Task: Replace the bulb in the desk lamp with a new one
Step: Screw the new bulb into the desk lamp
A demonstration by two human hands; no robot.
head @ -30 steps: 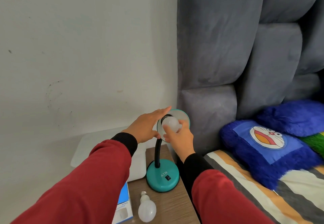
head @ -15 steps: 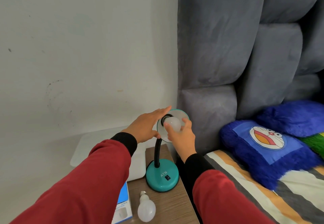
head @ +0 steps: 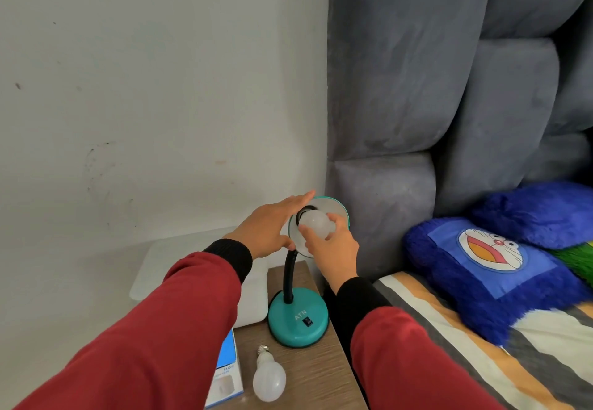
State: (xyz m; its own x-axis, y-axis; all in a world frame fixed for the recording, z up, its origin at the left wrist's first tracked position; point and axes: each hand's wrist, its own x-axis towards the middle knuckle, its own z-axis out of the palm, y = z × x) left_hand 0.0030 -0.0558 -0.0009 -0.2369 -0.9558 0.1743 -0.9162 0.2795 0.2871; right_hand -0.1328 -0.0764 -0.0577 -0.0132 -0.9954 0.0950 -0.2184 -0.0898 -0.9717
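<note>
Right hand [head: 333,249] fingers curled gripping bulb [head: 316,223] in lamp shade [head: 337,209]; left hand [head: 268,225] flat, fingers extended against shade. Spare bulb [head: 269,377] at 6 o'clock of lamp base [head: 298,321], box [head: 226,374] at its 9.

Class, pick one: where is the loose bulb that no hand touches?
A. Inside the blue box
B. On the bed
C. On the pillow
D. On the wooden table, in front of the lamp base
D: the loose bulb lies on the table, just in front of the lamp base, beside the box.

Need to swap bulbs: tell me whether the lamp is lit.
Unlit: the frosted white bulb in the teal desk lamp's shade shows no glow.
</note>
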